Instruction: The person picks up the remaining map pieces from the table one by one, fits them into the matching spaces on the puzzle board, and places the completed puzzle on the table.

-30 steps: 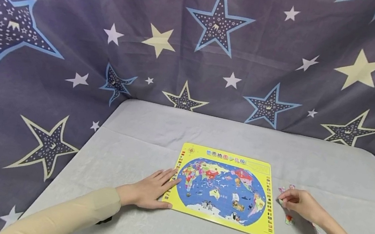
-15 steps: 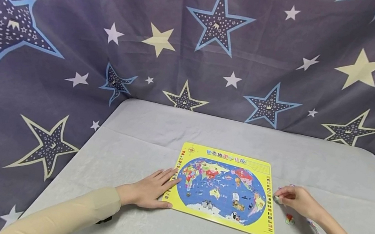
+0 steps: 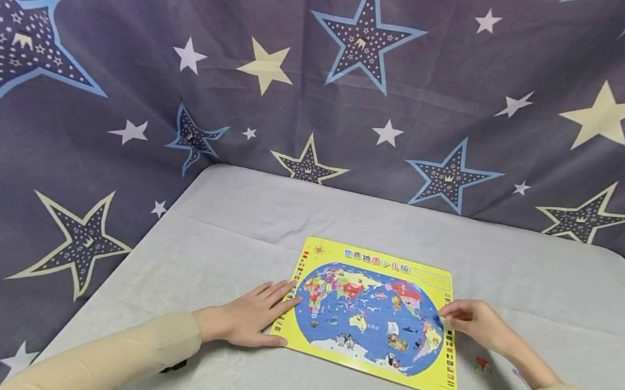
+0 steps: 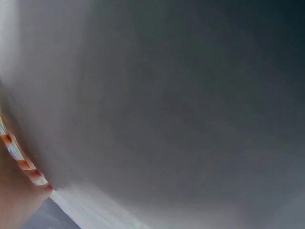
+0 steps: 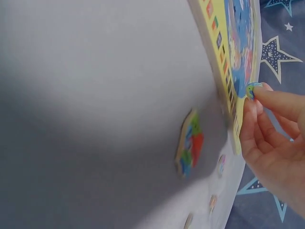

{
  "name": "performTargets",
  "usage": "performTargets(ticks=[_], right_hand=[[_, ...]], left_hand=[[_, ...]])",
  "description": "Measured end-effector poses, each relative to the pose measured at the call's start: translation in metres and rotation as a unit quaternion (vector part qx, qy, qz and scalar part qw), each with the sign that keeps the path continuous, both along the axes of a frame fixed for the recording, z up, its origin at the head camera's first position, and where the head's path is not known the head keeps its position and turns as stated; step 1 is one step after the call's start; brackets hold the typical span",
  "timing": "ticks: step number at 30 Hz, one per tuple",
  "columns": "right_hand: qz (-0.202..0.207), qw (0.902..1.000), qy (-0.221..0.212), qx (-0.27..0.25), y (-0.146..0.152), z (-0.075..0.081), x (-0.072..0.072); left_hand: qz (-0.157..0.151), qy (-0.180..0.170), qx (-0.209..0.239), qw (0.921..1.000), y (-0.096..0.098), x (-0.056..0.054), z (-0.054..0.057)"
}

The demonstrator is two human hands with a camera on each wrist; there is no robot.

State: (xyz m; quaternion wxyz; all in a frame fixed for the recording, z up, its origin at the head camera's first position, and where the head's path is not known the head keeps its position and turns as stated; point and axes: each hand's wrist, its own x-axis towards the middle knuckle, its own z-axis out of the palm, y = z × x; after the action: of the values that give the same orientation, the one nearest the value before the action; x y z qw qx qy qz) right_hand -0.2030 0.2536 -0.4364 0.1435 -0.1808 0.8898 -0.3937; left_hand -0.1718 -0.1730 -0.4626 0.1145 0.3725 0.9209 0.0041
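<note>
A yellow-bordered world map puzzle board (image 3: 358, 368) lies on the table, its blue oval filled with coloured land and small animal pictures. My left hand (image 3: 250, 317) rests with spread, straight fingers on the board's left edge; only a bit of this hand (image 4: 21, 191) enters the left wrist view. Over the board's right border, my right hand (image 3: 478, 323) pinches a small blue and green puzzle piece (image 5: 252, 89) between thumb and fingertips. In the head view the fingers mostly hide that piece, close above the map's right side.
A red, green and blue puzzle piece (image 5: 191, 145) lies on the grey cloth (image 3: 232, 230) right of the board, below the right forearm. Several more small pieces, one of them pink (image 5: 222, 165), are scattered beyond it. A star-patterned curtain (image 3: 328, 101) hangs behind the table.
My right hand has moved left with the pinched puzzle piece, from the cloth beside the board to over its right border. The left hand and board have stayed put.
</note>
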Motion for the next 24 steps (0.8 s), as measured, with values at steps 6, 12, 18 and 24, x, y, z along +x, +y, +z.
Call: performTargets(ticks=[6,12,18,24], right_hand=[[0.005,1.0000,-0.007,-0.004,-0.010,0.001,-0.004],[-0.002,0.9999,-0.011,0.000,-0.016,0.000,-0.007],[-0.004,1.0000,-0.006,0.004,-0.021,-0.003,-0.010],[-0.003,0.9999,0.001,0.012,-0.026,-0.003,-0.011]], left_hand=[[-0.001,-0.001,0.001,1.0000,0.000,0.000,0.000],[-0.001,-0.001,0.003,1.0000,0.000,0.000,0.000],[-0.001,0.000,0.002,1.0000,0.000,0.000,0.000],[0.001,-0.001,0.001,1.0000,0.000,0.000,0.000]])
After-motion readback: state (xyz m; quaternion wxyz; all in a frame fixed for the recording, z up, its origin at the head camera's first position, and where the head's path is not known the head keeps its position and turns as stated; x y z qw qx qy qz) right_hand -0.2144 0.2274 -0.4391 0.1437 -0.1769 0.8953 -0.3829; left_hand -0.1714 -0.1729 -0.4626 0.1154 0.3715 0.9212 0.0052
